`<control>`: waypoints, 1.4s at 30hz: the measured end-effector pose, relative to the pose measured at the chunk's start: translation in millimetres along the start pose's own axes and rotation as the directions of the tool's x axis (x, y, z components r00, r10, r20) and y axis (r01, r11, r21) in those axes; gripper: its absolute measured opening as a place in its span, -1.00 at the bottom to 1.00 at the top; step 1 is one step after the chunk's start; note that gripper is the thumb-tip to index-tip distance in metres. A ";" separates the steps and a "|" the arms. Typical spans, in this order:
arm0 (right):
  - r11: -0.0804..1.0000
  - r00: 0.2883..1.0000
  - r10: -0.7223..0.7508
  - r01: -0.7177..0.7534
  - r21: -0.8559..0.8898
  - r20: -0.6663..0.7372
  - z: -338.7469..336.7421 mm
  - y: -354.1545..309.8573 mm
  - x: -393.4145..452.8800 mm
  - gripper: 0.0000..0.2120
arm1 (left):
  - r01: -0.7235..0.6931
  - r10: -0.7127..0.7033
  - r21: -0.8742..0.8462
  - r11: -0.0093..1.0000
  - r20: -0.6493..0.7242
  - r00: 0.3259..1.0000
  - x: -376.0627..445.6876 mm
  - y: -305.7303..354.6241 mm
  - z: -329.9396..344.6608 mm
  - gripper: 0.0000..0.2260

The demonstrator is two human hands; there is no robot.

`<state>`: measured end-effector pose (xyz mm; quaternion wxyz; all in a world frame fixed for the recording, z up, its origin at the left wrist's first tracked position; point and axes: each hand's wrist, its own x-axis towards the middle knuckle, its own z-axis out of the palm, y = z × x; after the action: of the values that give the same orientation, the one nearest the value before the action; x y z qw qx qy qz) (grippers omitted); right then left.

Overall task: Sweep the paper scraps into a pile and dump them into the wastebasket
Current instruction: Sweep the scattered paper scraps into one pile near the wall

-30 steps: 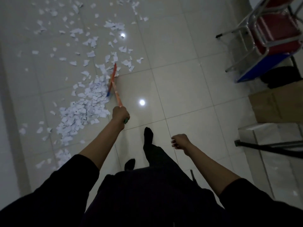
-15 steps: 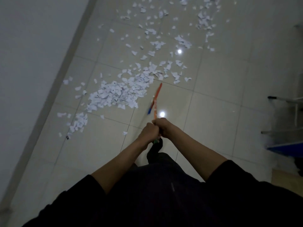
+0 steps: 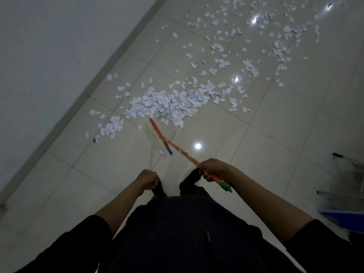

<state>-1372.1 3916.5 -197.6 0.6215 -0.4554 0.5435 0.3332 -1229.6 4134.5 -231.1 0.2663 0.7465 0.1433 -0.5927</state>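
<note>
Beside wall [image 3: 49, 56] | paper scraps [image 3: 161, 106] heaped; chair frame [image 3: 346, 174] right

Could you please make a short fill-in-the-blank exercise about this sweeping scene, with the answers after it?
1. The broom handle is gripped by the person's ____ hand.
2. The left hand has curled fingers and holds ____.
3. The cap at the near end of the handle is ____ in colour.
4. The densest pile of paper scraps lies beside the ____, on the tiled floor.

Missing words: right; nothing; green; wall
</note>
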 end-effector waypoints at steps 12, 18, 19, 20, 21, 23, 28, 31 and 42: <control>0.972 0.986 0.152 -0.136 -0.194 0.069 54.3 8.5 45.5 -0.85 | 0.103 -0.127 -0.328 0.939 -0.051 0.991 2.9 -94.4 -60.9 -0.85; 0.948 0.965 -0.034 -0.052 -0.315 -0.260 38.9 -10.7 70.5 -0.90 | 0.070 -0.123 -0.402 0.913 -0.106 0.987 2.7 -118.3 -85.6 -0.89; 0.948 0.955 -0.061 -0.036 -0.318 -0.290 39.3 -14.5 71.3 -0.93 | 0.069 -0.123 -0.408 0.910 -0.105 0.987 3.5 -122.4 -89.1 -0.89; 0.944 0.944 -0.094 -0.017 -0.331 -0.317 41.9 -18.6 70.4 -0.95 | 0.070 -0.124 -0.415 0.907 -0.103 0.987 3.3 -126.6 -92.9 -0.88; 0.938 0.933 -0.122 -0.003 -0.346 -0.339 44.1 -22.1 66.9 -0.96 | 0.075 -0.128 -0.421 0.904 -0.099 0.987 4.1 -129.5 -94.3 -0.87; 0.930 0.920 -0.165 0.024 -0.367 -0.357 51.2 -27.4 59.4 -0.99 | 0.090 -0.142 -0.438 0.894 -0.087 0.986 6.6 -134.6 -97.1 -0.86; 0.949 0.935 -0.166 0.065 -0.307 -0.314 79.5 -37.8 37.1 -0.91 | 0.095 -0.129 -0.495 0.864 -0.036 0.991 6.5 -139.5 -107.3 -0.88; 0.966 0.963 -0.142 0.084 -0.244 -0.228 106.0 -47.3 22.9 -0.92 | 0.062 -0.094 -0.519 0.852 -0.035 0.995 3.4 -138.6 -119.2 -0.86; 0.958 0.983 0.001 0.052 -0.284 0.184 234.1 -97.4 15.0 -0.86 | -0.004 -0.089 -0.640 0.768 -0.113 0.990 3.1 -141.9 -156.2 -0.86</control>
<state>-1193.6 4097.3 -193.7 0.6001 -0.5155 0.4243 0.4405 -1177.7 4338.8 -242.1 0.4799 0.6471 0.3709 -0.4620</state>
